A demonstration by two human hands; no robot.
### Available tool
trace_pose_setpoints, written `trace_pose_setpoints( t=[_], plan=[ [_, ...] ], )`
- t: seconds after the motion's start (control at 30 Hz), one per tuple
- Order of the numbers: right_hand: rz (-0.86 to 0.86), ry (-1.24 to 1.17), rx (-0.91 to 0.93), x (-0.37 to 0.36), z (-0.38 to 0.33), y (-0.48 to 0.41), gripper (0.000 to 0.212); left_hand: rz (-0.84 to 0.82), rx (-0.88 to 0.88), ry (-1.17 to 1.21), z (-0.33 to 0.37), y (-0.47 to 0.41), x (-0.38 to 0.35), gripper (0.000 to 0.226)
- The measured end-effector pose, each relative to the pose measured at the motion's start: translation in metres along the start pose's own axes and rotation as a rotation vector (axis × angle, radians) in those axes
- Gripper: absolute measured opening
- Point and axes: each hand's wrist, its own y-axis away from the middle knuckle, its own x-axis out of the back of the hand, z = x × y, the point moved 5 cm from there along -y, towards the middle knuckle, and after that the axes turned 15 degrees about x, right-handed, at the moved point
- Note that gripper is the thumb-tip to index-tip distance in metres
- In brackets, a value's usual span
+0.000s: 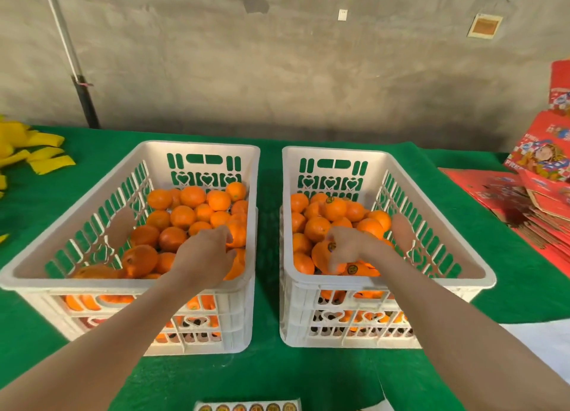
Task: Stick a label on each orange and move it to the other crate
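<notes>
Head view: two white crates sit side by side on the green cloth (268,373), close but apart. Your left hand (205,258) is inside the left crate (197,146), over the heap near its right wall. Its fingers are bent down and touch an orange (239,234) lying against that wall. I can't tell whether they actually close round it. The oranges in this crate show no stickers from here. Your right hand (347,248) is inside the right crate (334,152), low over the front of the heap and motion-blurred. Its fingers point down and left over a labelled orange (320,253), whose dark round label (332,246) sits just at the fingertips. Contact or grip there: can't tell, too blurred. Several other oranges in the right crate also show the same dark labels on top. A label sheet (246,407) with a row of round stickers lies at the near edge of the cloth, between your forearms. Yellow pieces (46,160) lie far left and red printed cartons (543,163) are stacked far right, both well apart from the crates.
</notes>
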Motion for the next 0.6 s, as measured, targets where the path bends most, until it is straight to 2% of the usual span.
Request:
trace_pose_setpoints(
  t=[0.1,0.13,0.23,0.3,0.4,0.43,0.5,0.6],
  plan=[
    [-0.051,-0.006,-0.016,-0.009,0.000,-0.001,0.021,0.018,0.004,-0.020,0.000,0.001,-0.001,0.018],
    [-0.080,0.041,0.000,-0.010,-0.003,0.003,0.017,0.014,0.008,-0.024,0.000,0.001,-0.001,0.018],
    [-0.150,0.203,0.098,-0.012,-0.009,0.005,0.042,0.005,0.017,-0.046,0.001,0.001,0.000,0.017],
    [-0.130,0.386,0.221,-0.010,-0.022,0.005,0.039,0.018,0.019,-0.057,0.001,0.002,0.002,0.017],
    [-0.078,0.287,0.191,-0.016,-0.019,0.002,0.022,0.049,-0.033,-0.163,0.006,0.007,0.005,0.019],
    [-0.034,0.288,0.191,-0.015,-0.020,-0.001,0.009,0.055,-0.038,-0.153,0.007,0.008,0.006,0.019],
    [0.182,0.165,0.179,-0.008,-0.015,-0.008,0.016,0.050,-0.036,-0.083,0.008,0.009,0.008,0.016],
    [0.564,0.089,0.222,0.010,-0.016,-0.004,0.009,0.019,-0.046,-0.026,0.009,0.012,0.008,0.012]
  ],
)
